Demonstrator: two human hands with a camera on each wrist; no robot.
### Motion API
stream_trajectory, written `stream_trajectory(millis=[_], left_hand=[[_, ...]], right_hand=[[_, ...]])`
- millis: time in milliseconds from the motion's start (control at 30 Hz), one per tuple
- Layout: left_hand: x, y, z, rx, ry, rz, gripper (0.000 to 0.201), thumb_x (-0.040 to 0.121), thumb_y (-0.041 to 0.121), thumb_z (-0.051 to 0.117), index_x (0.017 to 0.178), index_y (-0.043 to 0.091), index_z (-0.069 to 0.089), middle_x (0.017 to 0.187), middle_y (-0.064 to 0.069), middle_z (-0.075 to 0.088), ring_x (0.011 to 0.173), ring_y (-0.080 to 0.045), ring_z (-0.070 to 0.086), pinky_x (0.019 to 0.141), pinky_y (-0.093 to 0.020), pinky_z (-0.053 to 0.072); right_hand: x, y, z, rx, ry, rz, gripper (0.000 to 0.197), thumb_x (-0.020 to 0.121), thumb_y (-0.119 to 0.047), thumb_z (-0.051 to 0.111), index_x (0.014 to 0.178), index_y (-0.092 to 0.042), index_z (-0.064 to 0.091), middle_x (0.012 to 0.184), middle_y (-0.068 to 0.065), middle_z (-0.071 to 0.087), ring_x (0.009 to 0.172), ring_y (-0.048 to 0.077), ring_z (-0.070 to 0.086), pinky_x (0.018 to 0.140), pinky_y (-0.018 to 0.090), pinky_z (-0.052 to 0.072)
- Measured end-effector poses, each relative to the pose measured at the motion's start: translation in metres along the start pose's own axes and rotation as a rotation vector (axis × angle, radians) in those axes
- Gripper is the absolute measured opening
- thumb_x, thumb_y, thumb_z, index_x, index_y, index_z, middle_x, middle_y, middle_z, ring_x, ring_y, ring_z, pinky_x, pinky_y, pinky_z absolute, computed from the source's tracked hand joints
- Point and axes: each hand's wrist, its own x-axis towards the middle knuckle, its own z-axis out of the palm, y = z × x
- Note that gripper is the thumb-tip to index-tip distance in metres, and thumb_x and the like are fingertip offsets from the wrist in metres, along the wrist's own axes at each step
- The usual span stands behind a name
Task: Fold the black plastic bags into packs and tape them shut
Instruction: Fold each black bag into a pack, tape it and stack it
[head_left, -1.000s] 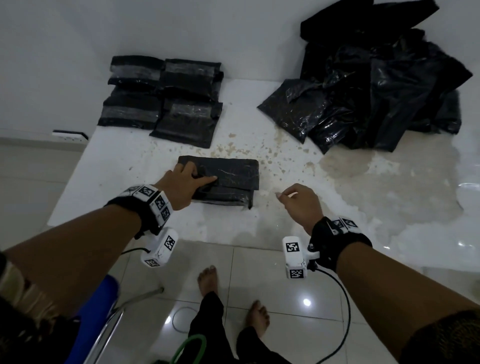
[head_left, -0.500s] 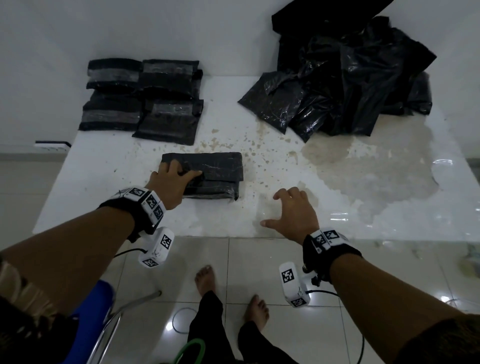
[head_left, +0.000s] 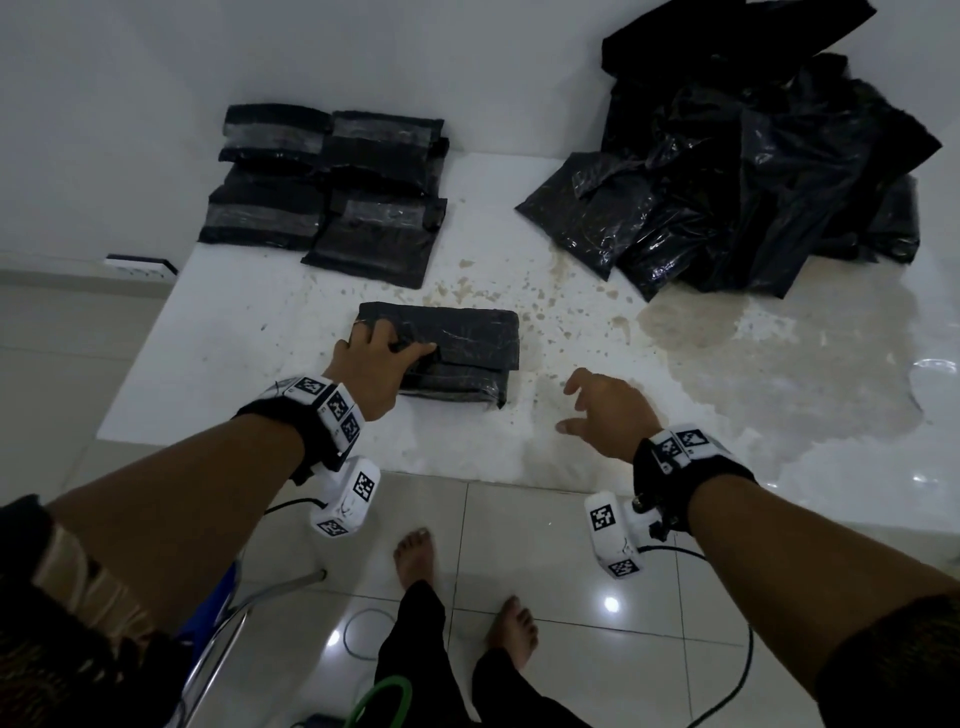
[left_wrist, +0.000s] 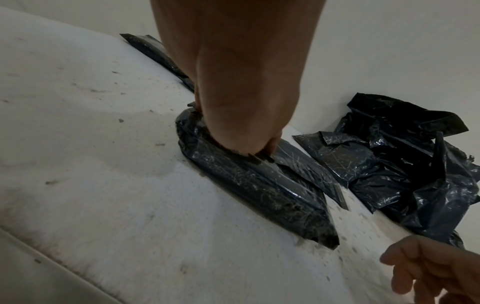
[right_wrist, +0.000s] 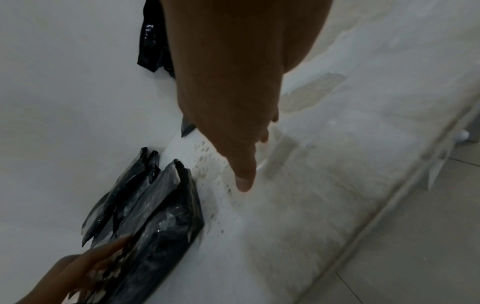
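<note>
The left hand (head_left: 375, 366) reached forward from a bent wrist and lay on the near left part of the folded pack (head_left: 457, 349), its fingers (head_left: 415, 349) curled over the top flap and pressing it down; the left wrist view showed the fingertips (left_wrist: 270, 147) tucked at the edge of that flap, gripping the plastic. The right hand (head_left: 605, 410) hovered above the bench (head_left: 249, 353) to the right of the pack, apart from it, palm down, fingers spread and loosely bent, holding nothing. In the right wrist view its thumb (right_wrist: 244, 174) pointed down toward the stained surface without clearly touching it.

The folded pack lay near the front middle of the white bench, a flat black rectangle with one layer folded over another. Whether tape already crossed it could not be told.

At the far left of the bench lay the finished packs (head_left: 327, 182), four or so black bundles laid close together and partly overlapping, each with a pale glossy band across it. At the far right, against the wall, sat the heap of loose bags (head_left: 753, 182), crumpled and shiny, with one flatter bag sticking out toward the middle. Brownish stains (head_left: 727, 338) and specks marked the bench between the heap and the pack.

Below the bench edge were tiled floor (head_left: 519, 519), two bare feet (head_left: 415, 558) and part of a blue chair (head_left: 218, 613).
</note>
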Motion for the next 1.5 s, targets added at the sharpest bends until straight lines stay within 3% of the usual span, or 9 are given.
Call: stream_trajectory(millis=[100,267,400,633,767,933,1067,1333,1500], left_hand=[[0.0,0.0,0.0,0.0,-0.002,0.006,0.075,0.089,0.015,0.051,0.152,0.042,0.021,0.132,-0.015,0.035,0.113,-0.037,0.04,0.088,-0.046,0.045],[0.001,-0.002,-0.001,0.009,-0.008,0.001,0.075,0.09,0.016,0.051,0.152,0.044,0.02,0.132,-0.013,0.034,0.112,-0.037,0.04,0.087,-0.045,0.045],[0.002,-0.003,-0.002,0.012,-0.026,0.0,0.075,0.091,0.017,0.05,0.152,0.044,0.016,0.133,-0.012,0.032,0.115,-0.036,0.039,0.09,-0.046,0.044],[0.002,-0.004,-0.001,0.012,-0.02,-0.002,0.075,0.091,0.016,0.05,0.152,0.044,0.018,0.132,-0.012,0.032,0.113,-0.035,0.039,0.087,-0.044,0.044],[0.002,-0.003,0.0,-0.005,-0.014,-0.004,0.075,0.09,0.016,0.051,0.152,0.044,0.02,0.132,-0.012,0.033,0.114,-0.036,0.039,0.088,-0.045,0.044],[0.001,-0.002,0.0,0.002,-0.009,-0.011,0.075,0.091,0.017,0.051,0.152,0.045,0.017,0.133,-0.011,0.031,0.116,-0.035,0.039,0.09,-0.045,0.043],[0.001,-0.001,0.0,0.003,0.001,-0.01,0.075,0.091,0.018,0.051,0.152,0.045,0.017,0.133,-0.011,0.032,0.116,-0.035,0.039,0.09,-0.044,0.044],[-0.001,0.0,-0.002,0.013,0.011,-0.001,0.074,0.091,0.017,0.052,0.152,0.045,0.019,0.132,-0.011,0.034,0.115,-0.035,0.041,0.088,-0.044,0.045],[-0.001,-0.001,-0.004,0.014,0.003,0.002,0.076,0.09,0.017,0.052,0.151,0.046,0.018,0.132,-0.011,0.033,0.116,-0.035,0.041,0.09,-0.044,0.045]], right_hand=[[0.005,0.0,-0.009,0.008,-0.034,-0.003,0.036,0.086,-0.036,0.074,0.112,-0.018,0.057,0.103,0.001,0.067,0.099,0.023,0.063,0.075,0.029,0.042],[-0.004,-0.008,-0.008,-0.139,-0.052,-0.118,0.071,0.063,-0.063,0.082,0.111,-0.023,0.049,0.105,-0.005,0.043,0.092,0.016,0.048,0.071,0.03,0.039],[-0.016,-0.014,0.0,-0.283,-0.119,-0.141,0.063,0.06,-0.071,0.078,0.09,-0.024,0.049,0.091,-0.006,0.05,0.084,0.016,0.048,0.068,0.031,0.041],[-0.024,-0.013,0.006,-0.315,-0.223,-0.146,0.03,0.081,-0.053,0.071,0.09,-0.025,0.065,0.093,-0.005,0.057,0.094,0.017,0.053,0.073,0.03,0.041],[-0.023,-0.013,0.005,-0.26,-0.244,-0.158,0.015,0.089,-0.037,0.067,0.093,-0.023,0.067,0.096,-0.005,0.061,0.087,0.014,0.052,0.073,0.028,0.041],[-0.026,-0.012,0.002,-0.193,-0.277,-0.178,0.011,0.091,-0.028,0.065,0.092,-0.017,0.066,0.102,0.0,0.066,0.092,0.019,0.059,0.077,0.03,0.047],[-0.027,-0.012,-0.006,-0.181,-0.256,-0.184,0.007,0.088,-0.026,0.068,0.088,-0.019,0.065,0.1,-0.001,0.068,0.093,0.018,0.06,0.079,0.031,0.05],[-0.02,-0.017,-0.046,-0.207,-0.176,-0.19,0.01,0.089,-0.024,0.068,0.084,-0.019,0.063,0.093,-0.003,0.065,0.086,0.015,0.057,0.073,0.028,0.045],[-0.019,-0.021,-0.059,-0.22,-0.159,-0.162,0.008,0.089,-0.021,0.068,0.084,-0.017,0.064,0.094,-0.001,0.067,0.09,0.017,0.06,0.077,0.03,0.051]])
